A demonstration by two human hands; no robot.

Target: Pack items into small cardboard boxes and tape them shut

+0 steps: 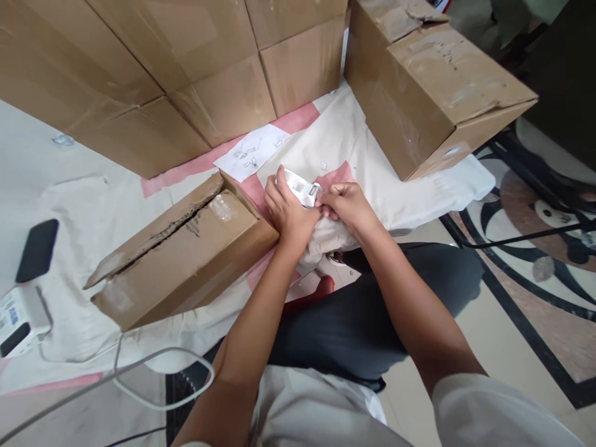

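Observation:
A small white plastic device (pixel 300 187) with a dark rectangular slot at its near right end lies across the cloth-covered table edge. Wrapped around its left side is my left hand (pixel 289 211), with the thumb along the near edge and the fingers over the far one. My right hand (pixel 343 202) is closed at the device's right end, thumb and forefinger pinched together beside the slot. What sits between those fingertips, if anything, is hidden. Behind the device lies a white paper sheet (pixel 251 152) with small drawings on it.
Cardboard boxes (pixel 218 99) form a wall along the back. One worn box (pixel 195 254) stands left of my hands, another (pixel 419 93) to the right. A black phone (pixel 37 250), a white power strip (pixel 23 323) and a looped cable (pixel 162 406) are at far left.

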